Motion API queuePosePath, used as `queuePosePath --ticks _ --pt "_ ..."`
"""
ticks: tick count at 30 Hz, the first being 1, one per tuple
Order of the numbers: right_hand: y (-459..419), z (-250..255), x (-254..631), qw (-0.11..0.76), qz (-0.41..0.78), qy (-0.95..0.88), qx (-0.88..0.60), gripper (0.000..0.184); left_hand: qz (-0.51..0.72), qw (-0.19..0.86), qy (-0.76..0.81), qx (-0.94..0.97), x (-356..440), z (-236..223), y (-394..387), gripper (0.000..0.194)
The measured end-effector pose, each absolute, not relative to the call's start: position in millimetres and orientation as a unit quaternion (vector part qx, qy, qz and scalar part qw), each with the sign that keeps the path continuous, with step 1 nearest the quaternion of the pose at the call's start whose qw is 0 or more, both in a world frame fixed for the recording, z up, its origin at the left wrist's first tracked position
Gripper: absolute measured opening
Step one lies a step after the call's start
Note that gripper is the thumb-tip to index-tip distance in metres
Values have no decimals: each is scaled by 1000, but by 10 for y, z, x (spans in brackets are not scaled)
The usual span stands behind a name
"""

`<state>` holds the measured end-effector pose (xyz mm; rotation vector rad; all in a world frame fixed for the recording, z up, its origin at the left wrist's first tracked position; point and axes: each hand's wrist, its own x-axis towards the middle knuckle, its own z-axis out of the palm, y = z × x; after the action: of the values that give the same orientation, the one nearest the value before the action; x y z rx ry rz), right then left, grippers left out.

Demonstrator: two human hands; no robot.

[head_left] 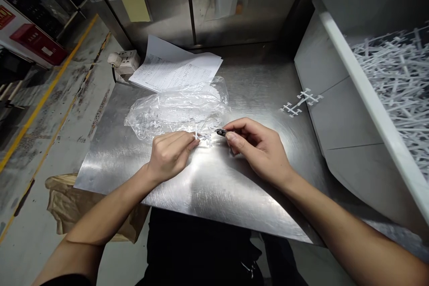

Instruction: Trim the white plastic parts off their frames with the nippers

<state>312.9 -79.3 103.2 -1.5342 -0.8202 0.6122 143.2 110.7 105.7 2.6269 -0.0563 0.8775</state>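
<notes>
My left hand (172,152) is closed, pinching a small white plastic sprue (205,138) between thumb and fingers. Facing it from the other side, my right hand (258,147) grips a small dark metal clipper (221,132), whose tip points at the sprue. Most of the clipper is hidden in my fingers. Just beyond both hands lies a clear plastic bag (177,109) with many small white pieces in it. A branched white sprue (303,102) rests on the steel table (214,187), right of my right hand.
A big grey-white bin (348,67), heaped with white sprues (402,80), stands along the right side. Printed sheets (177,67) lie behind the bag, beside a power socket (124,61). Brown paper (73,205) is below the table's left edge. A steel panel (164,4) closes off the back.
</notes>
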Motion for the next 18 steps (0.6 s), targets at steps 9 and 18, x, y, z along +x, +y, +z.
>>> queuePosePath --ticks 9,18 --pt "-803 1035 3103 579 248 -407 -662 11 319 226 -23 920 1434 1006 1098 11" --pt "-804 1014 3063 565 220 -424 -673 12 315 239 -28 918 1441 1012 1067 14"
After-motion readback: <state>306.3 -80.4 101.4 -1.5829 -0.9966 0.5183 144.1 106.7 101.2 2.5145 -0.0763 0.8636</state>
